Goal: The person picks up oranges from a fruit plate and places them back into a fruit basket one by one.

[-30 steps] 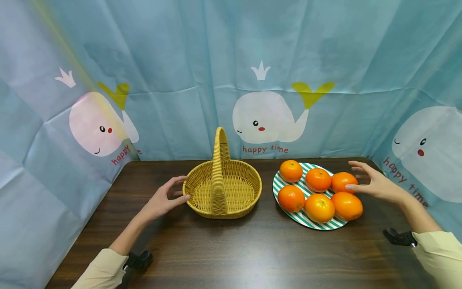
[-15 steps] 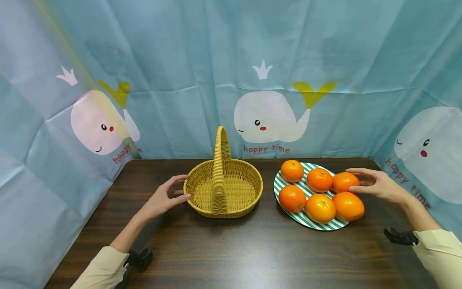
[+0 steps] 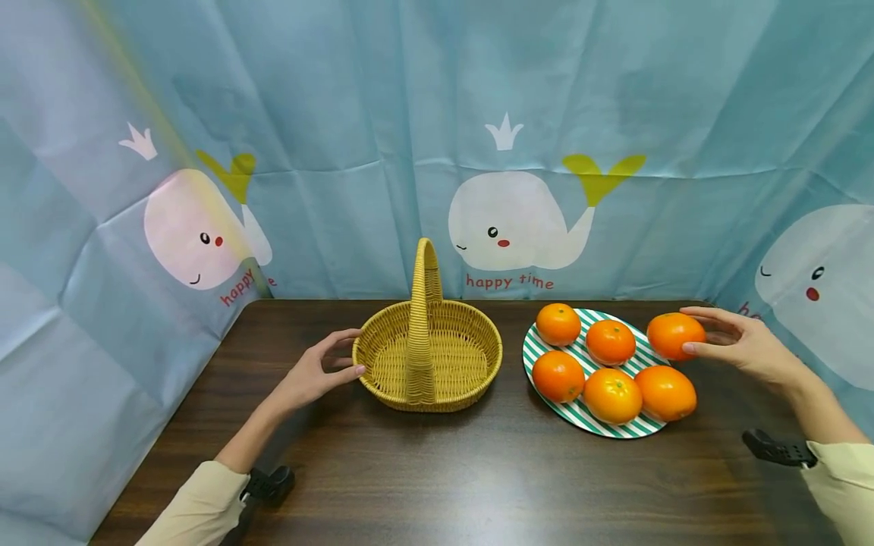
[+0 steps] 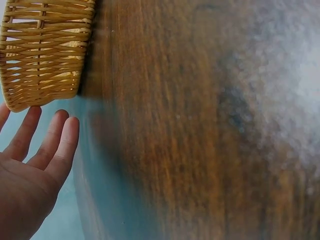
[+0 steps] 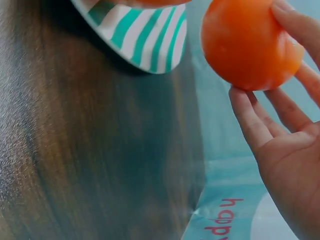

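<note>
In the head view my right hand (image 3: pixel 758 349) pinches an orange (image 3: pixel 676 335) between thumb and fingers, above the right side of a green-and-white striped plate (image 3: pixel 572 415). The right wrist view shows that orange (image 5: pixel 250 45) at the fingertips, lifted off the plate. Several other oranges, among them one at the near right (image 3: pixel 665 393), lie on the plate. At the left end of a yellow wicker basket (image 3: pixel 454 406), my left hand (image 3: pixel 310 379) reaches to the rim with fingers spread. In the left wrist view its loose, nearly straight fingers (image 4: pixel 62 145) lie at the basket's side.
The basket's tall arched handle (image 3: pixel 419 318) rises over its middle. A dark wooden table (image 3: pixel 464 485) carries everything. Blue whale-print curtains (image 3: pixel 341 136) hang along the back and both sides.
My right hand has closed round the far-right orange and raised it off the plate, slightly to the right. The left hand stays at the basket. The whole view has shifted a little.
</note>
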A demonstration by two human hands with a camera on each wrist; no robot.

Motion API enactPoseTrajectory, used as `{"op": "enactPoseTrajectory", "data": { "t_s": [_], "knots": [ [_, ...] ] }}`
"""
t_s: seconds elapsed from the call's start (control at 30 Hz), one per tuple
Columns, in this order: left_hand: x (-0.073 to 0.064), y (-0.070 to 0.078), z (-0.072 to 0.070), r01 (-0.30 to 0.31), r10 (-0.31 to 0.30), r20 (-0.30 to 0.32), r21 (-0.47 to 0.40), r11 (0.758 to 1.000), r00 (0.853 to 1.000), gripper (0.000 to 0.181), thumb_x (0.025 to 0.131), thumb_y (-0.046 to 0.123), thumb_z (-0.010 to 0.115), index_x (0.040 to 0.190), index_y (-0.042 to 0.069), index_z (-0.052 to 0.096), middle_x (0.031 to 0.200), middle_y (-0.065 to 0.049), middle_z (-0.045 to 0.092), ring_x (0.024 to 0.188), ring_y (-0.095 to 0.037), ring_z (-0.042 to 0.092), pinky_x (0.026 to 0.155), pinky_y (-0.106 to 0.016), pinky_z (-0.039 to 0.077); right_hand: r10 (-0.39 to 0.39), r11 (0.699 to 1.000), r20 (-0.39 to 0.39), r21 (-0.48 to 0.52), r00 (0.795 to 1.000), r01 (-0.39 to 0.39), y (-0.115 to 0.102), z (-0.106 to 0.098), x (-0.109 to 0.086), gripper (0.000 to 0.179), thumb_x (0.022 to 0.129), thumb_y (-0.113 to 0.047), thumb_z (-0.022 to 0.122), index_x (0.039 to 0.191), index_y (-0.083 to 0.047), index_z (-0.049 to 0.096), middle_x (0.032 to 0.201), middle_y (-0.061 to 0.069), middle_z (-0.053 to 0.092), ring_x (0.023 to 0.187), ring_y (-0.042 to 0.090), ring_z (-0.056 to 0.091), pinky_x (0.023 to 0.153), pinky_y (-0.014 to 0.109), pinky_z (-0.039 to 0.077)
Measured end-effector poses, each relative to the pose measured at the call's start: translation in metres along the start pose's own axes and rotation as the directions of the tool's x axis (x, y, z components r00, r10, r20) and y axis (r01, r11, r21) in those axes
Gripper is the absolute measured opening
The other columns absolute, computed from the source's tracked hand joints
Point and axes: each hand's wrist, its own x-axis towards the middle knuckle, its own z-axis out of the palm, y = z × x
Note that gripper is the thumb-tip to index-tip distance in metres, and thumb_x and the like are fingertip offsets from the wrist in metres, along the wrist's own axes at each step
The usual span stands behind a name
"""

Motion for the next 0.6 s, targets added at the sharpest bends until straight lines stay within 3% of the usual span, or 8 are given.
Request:
{"op": "enactPoseTrajectory", "data": {
  "t_s": [0.4, 0.6],
  "knots": [
    [0.002, -0.005, -0.001, 0.003, -0.003, 0.001, -0.026, 1.0, 1.0, 0.063, 0.094, 0.014, 0.076, 0.149, 0.004, 0.047, 0.148, -0.022, 0.047, 0.119, -0.043, 0.06, 0.087, -0.035, 0.057, -0.046, 0.997, -0.091, 0.06, 0.995, 0.052, -0.02, 0.012, -0.007, 0.058, 0.093, 0.006, 0.071, 0.147, -0.001, 0.049, 0.125, -0.015, 0.062, 0.106, 0.001, 0.065, 0.077, 0.022, 0.057],
    [0.002, -0.004, -0.002, 0.01, -0.009, 0.001, -0.04, 0.999, 1.0, 0.064, 0.094, 0.014, 0.076, 0.15, 0.005, 0.047, 0.148, -0.024, 0.046, 0.116, -0.043, 0.062, 0.084, -0.034, 0.058, -0.109, 0.988, -0.077, 0.098, 0.991, 0.116, -0.039, 0.022, 0.001, 0.059, 0.092, 0.011, 0.069, 0.146, 0.001, 0.049, 0.13, -0.005, 0.062, 0.109, 0.006, 0.065, 0.08, 0.025, 0.058]
  ]
}}
